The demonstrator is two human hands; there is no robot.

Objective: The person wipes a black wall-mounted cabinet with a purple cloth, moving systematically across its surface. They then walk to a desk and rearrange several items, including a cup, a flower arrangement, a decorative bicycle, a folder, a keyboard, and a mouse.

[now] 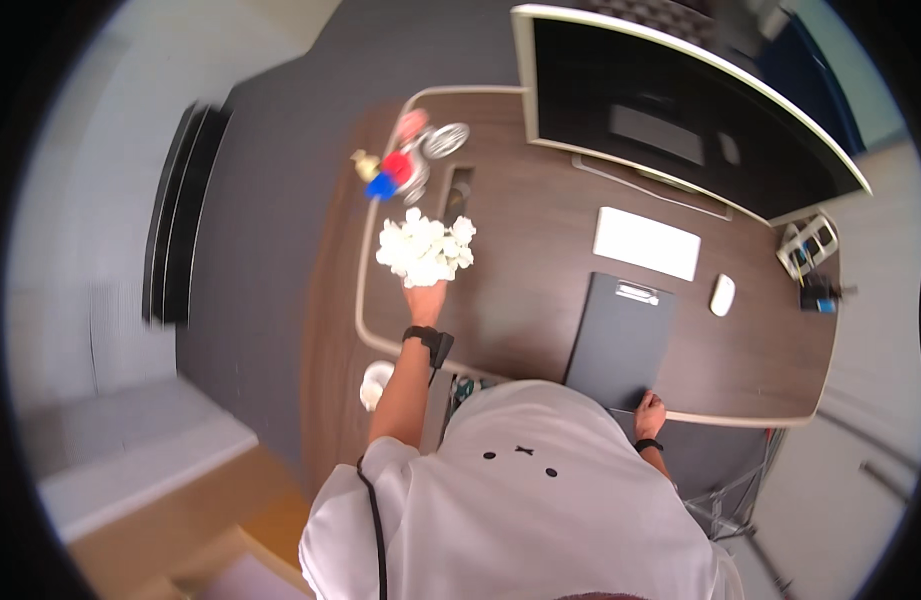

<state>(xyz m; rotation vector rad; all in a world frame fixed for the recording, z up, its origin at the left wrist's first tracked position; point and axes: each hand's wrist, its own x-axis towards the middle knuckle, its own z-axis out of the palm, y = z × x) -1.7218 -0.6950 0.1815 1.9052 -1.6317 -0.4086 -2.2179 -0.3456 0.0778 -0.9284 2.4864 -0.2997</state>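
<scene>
My left hand (426,298) is wrapped around the lower part of a bunch of white flowers (424,247), over the left side of the desk; the blooms hide most of the fingers. My right hand (650,414) rests at the bottom edge of a dark clipboard (624,337), near the desk's front edge, its fingers curled; whether they grip the board is not clear. The clipboard lies flat with its metal clip away from me. Beyond the flowers stands a blurred figurine on a silvery wheeled toy (408,161), with red, blue and yellow parts.
On the dark wood desk (535,277) are a large monitor (678,112), a white keyboard (646,243), a white mouse (723,295) and, at the far right, a pen holder (817,291) beside a pale rack (807,244). A white cup (375,384) stands left of my left forearm.
</scene>
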